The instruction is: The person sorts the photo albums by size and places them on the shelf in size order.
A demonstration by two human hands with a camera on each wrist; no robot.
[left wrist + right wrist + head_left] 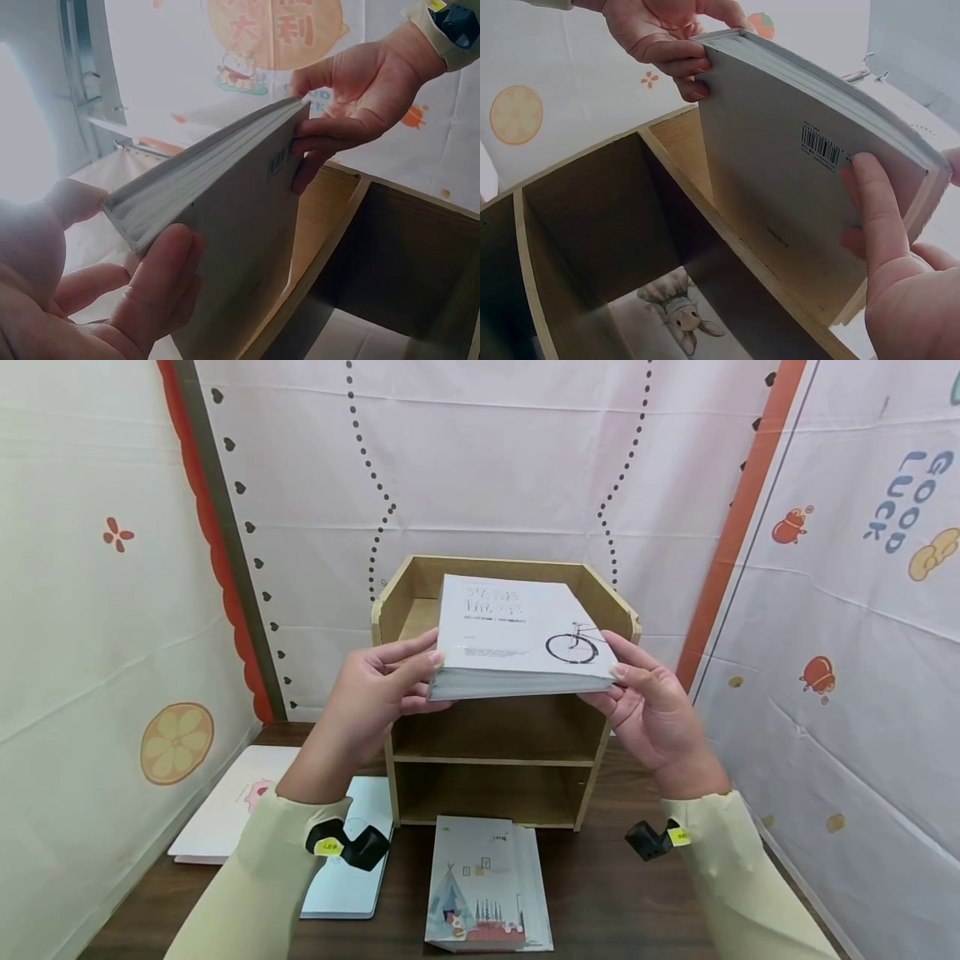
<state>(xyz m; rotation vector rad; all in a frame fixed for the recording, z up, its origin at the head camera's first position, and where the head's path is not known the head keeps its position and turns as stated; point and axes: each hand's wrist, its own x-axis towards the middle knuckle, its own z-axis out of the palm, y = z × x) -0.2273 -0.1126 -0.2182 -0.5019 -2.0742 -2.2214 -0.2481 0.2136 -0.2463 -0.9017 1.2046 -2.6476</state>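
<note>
Both hands hold a white notebook [517, 635] with a bicycle drawn on its cover, tilted over the top of a wooden desk shelf [491, 762]. At its left edge, my left hand [378, 681] pinches it, thumb near the front corner and fingers underneath. My right hand [648, 710] grips the right edge the same way. In the right wrist view the notebook's back cover [772, 172] shows a barcode, with fingers of the right hand [907, 247] against it. The page edges [217, 165] face up in the left wrist view.
In front of the shelf lie notebooks with a tent picture [476, 893]. On the left are a light-blue notebook [345, 885] and a white one with a pink figure [228, 802]. Printed curtains [487, 460] enclose the dark wooden table [615, 877] at the back and sides.
</note>
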